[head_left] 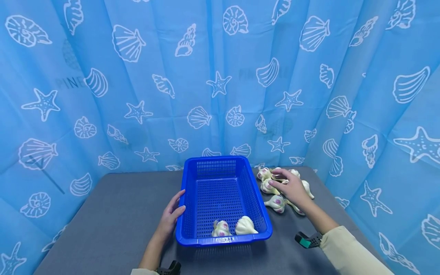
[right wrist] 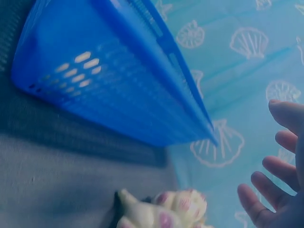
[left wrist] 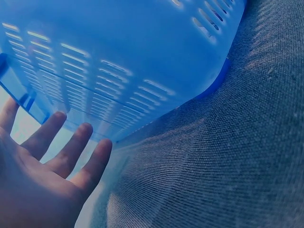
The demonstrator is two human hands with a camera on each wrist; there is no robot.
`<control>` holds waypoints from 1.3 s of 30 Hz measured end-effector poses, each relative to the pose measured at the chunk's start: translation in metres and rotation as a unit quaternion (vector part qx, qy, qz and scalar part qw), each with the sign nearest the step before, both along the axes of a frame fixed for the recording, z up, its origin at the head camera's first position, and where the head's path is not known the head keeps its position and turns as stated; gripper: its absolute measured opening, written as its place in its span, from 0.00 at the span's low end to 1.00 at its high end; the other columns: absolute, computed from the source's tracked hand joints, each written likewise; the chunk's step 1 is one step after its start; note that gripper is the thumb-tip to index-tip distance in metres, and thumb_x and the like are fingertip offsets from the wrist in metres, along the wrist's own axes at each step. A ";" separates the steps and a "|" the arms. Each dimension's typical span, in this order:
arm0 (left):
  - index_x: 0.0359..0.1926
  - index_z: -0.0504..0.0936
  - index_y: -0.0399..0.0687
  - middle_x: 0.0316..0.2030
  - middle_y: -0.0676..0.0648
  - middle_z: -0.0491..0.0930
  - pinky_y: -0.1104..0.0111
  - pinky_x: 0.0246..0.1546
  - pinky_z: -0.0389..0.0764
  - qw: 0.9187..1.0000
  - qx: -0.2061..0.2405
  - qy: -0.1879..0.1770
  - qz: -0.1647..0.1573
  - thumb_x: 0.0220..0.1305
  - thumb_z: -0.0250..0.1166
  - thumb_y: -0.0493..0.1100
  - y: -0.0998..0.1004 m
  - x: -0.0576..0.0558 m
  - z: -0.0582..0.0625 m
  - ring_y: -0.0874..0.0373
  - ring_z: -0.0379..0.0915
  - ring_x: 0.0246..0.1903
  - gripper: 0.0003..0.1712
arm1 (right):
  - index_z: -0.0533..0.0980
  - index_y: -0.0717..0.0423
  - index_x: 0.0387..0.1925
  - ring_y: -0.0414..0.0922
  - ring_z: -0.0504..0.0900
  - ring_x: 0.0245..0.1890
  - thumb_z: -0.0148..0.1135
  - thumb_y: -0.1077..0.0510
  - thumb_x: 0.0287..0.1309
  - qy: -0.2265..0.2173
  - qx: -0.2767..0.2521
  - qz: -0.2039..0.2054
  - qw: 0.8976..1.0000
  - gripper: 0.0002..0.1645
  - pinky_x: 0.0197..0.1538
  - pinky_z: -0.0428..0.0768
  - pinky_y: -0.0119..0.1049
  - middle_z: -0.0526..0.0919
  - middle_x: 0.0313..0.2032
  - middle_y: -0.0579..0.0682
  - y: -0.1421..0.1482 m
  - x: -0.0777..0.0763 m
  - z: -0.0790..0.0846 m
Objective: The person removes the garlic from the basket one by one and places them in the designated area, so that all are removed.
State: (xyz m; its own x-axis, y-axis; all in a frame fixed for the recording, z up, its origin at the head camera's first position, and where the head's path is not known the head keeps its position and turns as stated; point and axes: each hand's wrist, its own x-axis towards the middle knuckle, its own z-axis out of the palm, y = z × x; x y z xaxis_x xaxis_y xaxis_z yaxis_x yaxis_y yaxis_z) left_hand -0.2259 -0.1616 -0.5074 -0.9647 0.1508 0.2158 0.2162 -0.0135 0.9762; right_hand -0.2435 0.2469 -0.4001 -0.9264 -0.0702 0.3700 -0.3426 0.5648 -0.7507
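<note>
A blue plastic basket point(head_left: 220, 162) with slotted walls stands on the grey table. Two garlic bulbs point(head_left: 245, 225) lie inside it at the near end. My left hand point(head_left: 170, 217) touches the basket's left side near the rim; in the left wrist view its fingers point(left wrist: 76, 142) are spread and fairly straight against the wall. To the right of the basket, my right hand point(head_left: 290, 187) hovers over a pile of garlic bulbs point(head_left: 276, 203), fingers parted and holding nothing. In the right wrist view, bulbs point(right wrist: 164, 213) lie below and apart from that hand.
A blue curtain point(head_left: 220, 95) with white shell and starfish prints hangs behind the table and along both sides. Grey cloth point(head_left: 130, 214) covers the tabletop. Black bands point(head_left: 308, 240) are on both wrists.
</note>
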 end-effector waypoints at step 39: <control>0.73 0.60 0.55 0.70 0.36 0.58 0.39 0.56 0.66 1.000 0.004 0.000 -0.007 0.71 0.55 0.44 -0.002 -0.001 0.000 0.34 0.58 0.65 0.31 | 0.70 0.50 0.64 0.53 0.75 0.54 0.71 0.53 0.56 -0.317 0.162 0.286 0.889 0.35 0.43 0.80 0.54 0.69 0.63 0.57 -0.110 -0.033 0.018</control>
State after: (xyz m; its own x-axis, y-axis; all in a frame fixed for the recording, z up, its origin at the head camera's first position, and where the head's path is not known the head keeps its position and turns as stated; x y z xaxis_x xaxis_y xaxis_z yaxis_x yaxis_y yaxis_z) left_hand -0.2271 -0.1638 -0.5072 -0.9628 0.1621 0.2163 0.2151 -0.0251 0.9763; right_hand -0.2767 0.1364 -0.3824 -0.7194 -0.6055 -0.3403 -0.2091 0.6560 -0.7253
